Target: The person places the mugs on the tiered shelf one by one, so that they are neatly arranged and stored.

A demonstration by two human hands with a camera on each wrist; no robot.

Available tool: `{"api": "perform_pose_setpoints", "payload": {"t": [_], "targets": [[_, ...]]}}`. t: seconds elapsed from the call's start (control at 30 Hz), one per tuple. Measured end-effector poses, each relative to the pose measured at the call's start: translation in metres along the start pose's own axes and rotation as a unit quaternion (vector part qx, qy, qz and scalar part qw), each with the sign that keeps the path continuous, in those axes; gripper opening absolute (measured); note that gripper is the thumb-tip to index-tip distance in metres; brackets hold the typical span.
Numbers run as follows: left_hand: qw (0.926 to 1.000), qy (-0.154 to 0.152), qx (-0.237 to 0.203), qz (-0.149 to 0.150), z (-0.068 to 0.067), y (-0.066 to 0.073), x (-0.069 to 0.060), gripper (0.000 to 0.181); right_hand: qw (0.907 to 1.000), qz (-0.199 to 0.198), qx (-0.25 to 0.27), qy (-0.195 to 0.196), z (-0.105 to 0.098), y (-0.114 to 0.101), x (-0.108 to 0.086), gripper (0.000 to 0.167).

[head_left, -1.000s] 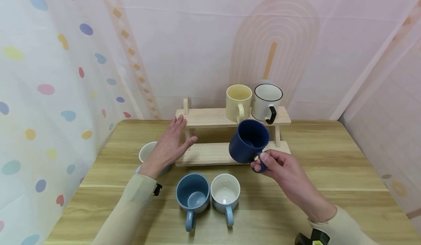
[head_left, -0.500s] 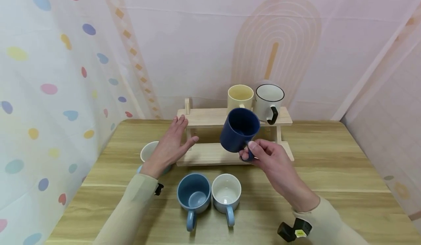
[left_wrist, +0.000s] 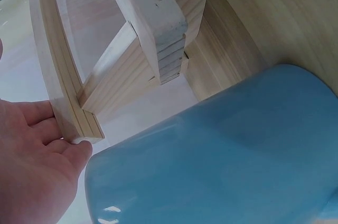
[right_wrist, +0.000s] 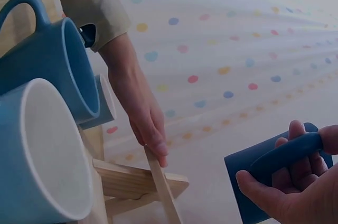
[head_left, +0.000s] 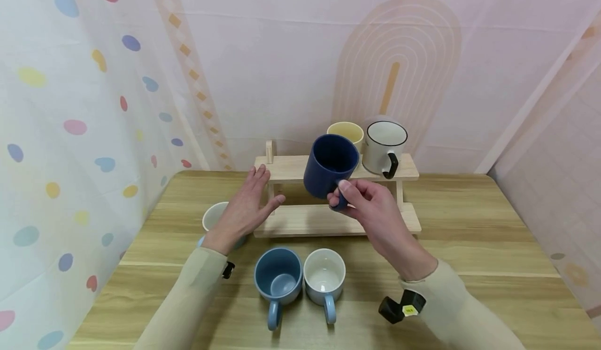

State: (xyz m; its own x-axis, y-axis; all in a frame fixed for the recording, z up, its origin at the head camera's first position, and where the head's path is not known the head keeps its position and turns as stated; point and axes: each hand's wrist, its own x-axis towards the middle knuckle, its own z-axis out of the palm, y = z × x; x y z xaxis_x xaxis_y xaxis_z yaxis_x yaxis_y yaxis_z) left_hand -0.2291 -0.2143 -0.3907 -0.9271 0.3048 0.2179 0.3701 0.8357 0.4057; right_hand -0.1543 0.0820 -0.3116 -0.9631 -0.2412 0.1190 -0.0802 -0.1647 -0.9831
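Observation:
By its handle, my right hand [head_left: 375, 219] grips a dark blue mug [head_left: 324, 170], holding it up in front of the wooden two-tier shelf [head_left: 286, 168]. The mug is tilted a little and partly covers a pale yellow mug [head_left: 347, 129] on the upper tier. Beside that stands a white mug with a black rim and handle [head_left: 382, 154]. My left hand [head_left: 241, 212] touches the left end of the upper tier, fingers extended and thumb spread. In the left wrist view, its fingers [left_wrist: 39, 129] meet the board's end beside a light blue mug [left_wrist: 211, 155].
On the table, in front of the shelf, stand a blue mug [head_left: 277, 274] and a white-lined mug with a blue handle [head_left: 324, 274], side by side, handles toward me. Another white-lined mug [head_left: 213, 214] is partly hidden behind my left hand. A patterned curtain [head_left: 281, 68] hangs behind.
My right hand has carried the dark blue mug leftward and up, from in front of the lower tier to the upper tier's height. My left hand stays on the shelf end.

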Motion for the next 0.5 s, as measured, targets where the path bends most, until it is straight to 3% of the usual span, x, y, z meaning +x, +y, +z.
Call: {"api": "perform_pose_setpoints", "payload": {"t": [0.2, 0.5], "targets": [[1.0, 0.003, 0.002, 0.003, 0.0, 0.0, 0.001, 0.09, 0.9996, -0.025, 0.011, -0.004, 0.005, -0.006, 0.013, 0.028], [1.0, -0.003, 0.001, -0.003, -0.001, 0.001, 0.0, 0.09, 0.9999, -0.008, 0.01, -0.004, 0.014, -0.015, 0.026, 0.032]]}}
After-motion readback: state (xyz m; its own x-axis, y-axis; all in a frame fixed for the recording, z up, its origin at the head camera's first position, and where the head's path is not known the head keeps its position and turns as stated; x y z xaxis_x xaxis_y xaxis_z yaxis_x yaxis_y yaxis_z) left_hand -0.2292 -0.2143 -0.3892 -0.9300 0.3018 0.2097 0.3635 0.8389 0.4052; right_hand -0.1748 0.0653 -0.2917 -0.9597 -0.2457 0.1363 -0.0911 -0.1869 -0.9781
